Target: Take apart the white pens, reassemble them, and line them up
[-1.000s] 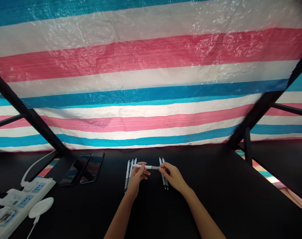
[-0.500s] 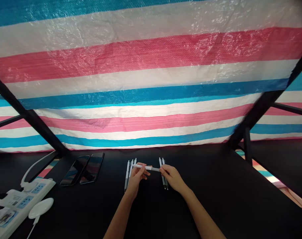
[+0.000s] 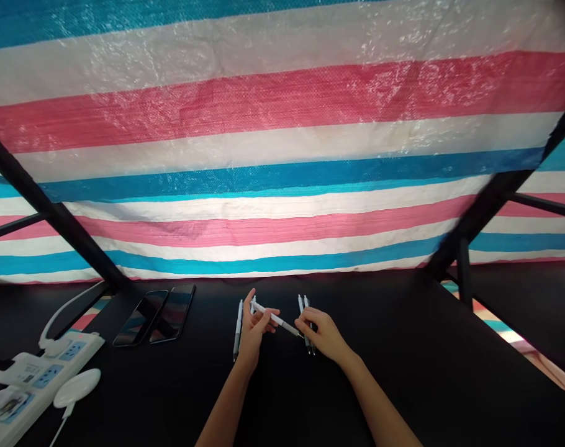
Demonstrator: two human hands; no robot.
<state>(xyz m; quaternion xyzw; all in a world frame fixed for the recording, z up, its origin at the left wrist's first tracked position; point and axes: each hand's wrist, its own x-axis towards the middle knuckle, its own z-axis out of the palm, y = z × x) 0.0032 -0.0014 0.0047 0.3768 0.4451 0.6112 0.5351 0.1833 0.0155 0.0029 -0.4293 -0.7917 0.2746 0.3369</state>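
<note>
A white-and-grey retractable pen (image 3: 276,320) lies tilted between my hands, held across the gap. Its upper end passes through the fingers of my left hand (image 3: 255,329), and its lower tip meets the fingertips of my right hand (image 3: 321,334). Under my left hand stands a row of similar pens (image 3: 238,329) on the black table (image 3: 394,372), partly hidden by the palm. Another pair of pens (image 3: 305,320) lies beneath and just beyond my right hand, with their lower parts hidden by the fingers.
Two black smartphones (image 3: 154,316) lie side by side left of the pens. Further left are a white power strip (image 3: 45,379) and a round white charger (image 3: 76,388) with cables. A striped tarpaulin (image 3: 282,186) and dark metal struts stand beyond the table.
The pen has swung from nearly level to tilted, its right end now lower. My left fingers have spread and risen slightly.
</note>
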